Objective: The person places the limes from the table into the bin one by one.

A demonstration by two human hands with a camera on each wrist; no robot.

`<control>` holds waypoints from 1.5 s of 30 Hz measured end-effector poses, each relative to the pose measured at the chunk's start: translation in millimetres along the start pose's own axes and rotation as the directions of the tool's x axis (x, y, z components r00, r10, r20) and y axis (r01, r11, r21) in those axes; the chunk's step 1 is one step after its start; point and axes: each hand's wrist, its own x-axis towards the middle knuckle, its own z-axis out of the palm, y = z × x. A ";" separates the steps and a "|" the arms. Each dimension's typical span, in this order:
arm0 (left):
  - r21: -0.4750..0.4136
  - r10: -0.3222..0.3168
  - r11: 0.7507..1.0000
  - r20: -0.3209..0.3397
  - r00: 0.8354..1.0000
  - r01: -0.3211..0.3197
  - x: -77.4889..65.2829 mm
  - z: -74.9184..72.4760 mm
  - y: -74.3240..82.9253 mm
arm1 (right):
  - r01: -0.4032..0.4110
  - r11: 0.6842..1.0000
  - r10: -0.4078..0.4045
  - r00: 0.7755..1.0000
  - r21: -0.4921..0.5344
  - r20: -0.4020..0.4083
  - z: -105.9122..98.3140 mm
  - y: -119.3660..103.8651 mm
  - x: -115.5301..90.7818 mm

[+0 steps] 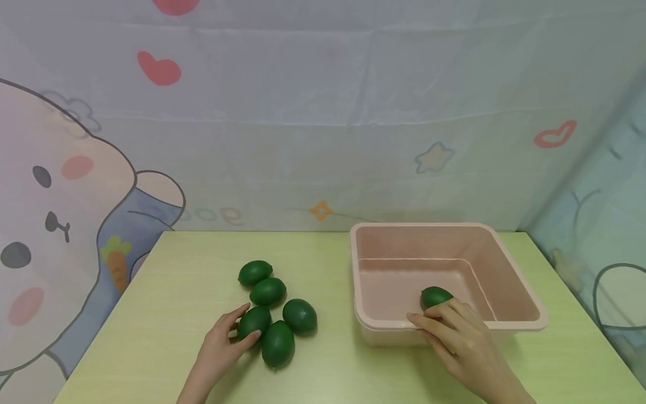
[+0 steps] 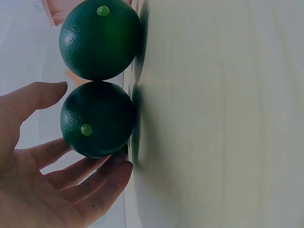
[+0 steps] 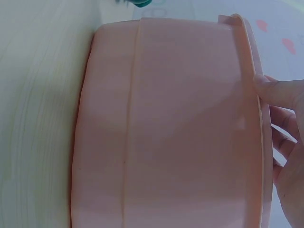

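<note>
My left hand is cupped beside a dark green lime on the table, fingers at its far side. In the left wrist view, the lime sits between the thumb and the spread fingers, with a gap at the thumb. A second lime lies against it. My right hand is at the front rim of a pink plastic tub. Seen from the right wrist, the thumb presses the rim's outside and the fingers bend over it. Inside the tub, another lime is partly hidden by the fingers.
More limes cluster near my left hand: one at the back, one in front of that, one to the right and one in front. The light wood-look table ends at a printed cloth backdrop.
</note>
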 end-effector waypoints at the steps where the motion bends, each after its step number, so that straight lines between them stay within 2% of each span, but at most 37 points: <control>1: -0.001 -0.001 1.000 0.001 1.000 0.001 0.0 0.3 0.1 | -0.001 1.000 0.001 1.000 0.001 -0.001 -0.1 -0.1 0.1; 13: 0.001 -0.034 0.999 0.020 0.999 0.034 -0.5 1.2 0.9 | -0.005 1.000 0.005 1.000 0.003 0.003 0.0 0.2 -0.7; 28: 0.064 -0.030 0.998 0.044 0.999 0.027 5.2 1.0 -1.4 | -0.002 1.000 0.002 1.000 0.009 0.003 0.7 0.8 -1.8; 45: 0.062 -0.035 0.998 0.041 0.999 0.032 4.8 0.1 -2.1 | -0.011 1.000 0.011 1.000 -0.006 0.016 0.8 1.3 -3.5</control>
